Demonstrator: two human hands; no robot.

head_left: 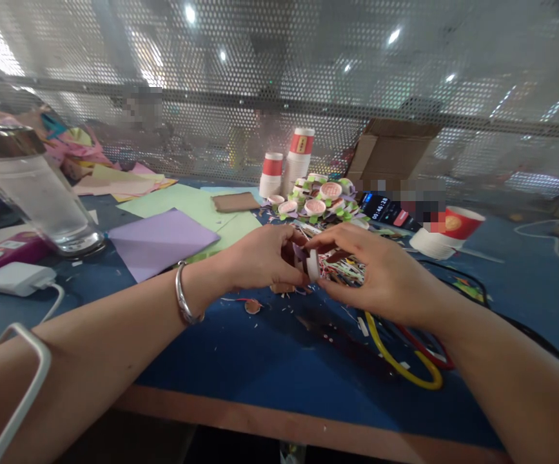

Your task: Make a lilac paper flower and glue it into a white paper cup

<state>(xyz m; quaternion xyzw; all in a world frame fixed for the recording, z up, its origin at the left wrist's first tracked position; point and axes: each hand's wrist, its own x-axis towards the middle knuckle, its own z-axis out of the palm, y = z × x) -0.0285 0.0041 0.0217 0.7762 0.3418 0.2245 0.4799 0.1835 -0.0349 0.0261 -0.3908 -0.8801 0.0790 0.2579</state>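
Between my two hands, over the middle of the table, is a small round paper cup base with a white rim and a bit of purple paper at its side. My left hand, with a silver bangle at the wrist, pinches it from the left. The fingertips of my right hand close on its white rim from the right. My fingers hide part of the piece. Just behind my hands lies a heap of similar cup bases trimmed with green and purple paper. Thin paper scraps are strewn beneath my hands.
Stacked paper cups stand behind the heap; another stack lies tilted at right. A phone shows a timer. Purple paper, a glass bottle and a white charger are at left. Yellow-and-red handles lie near the front.
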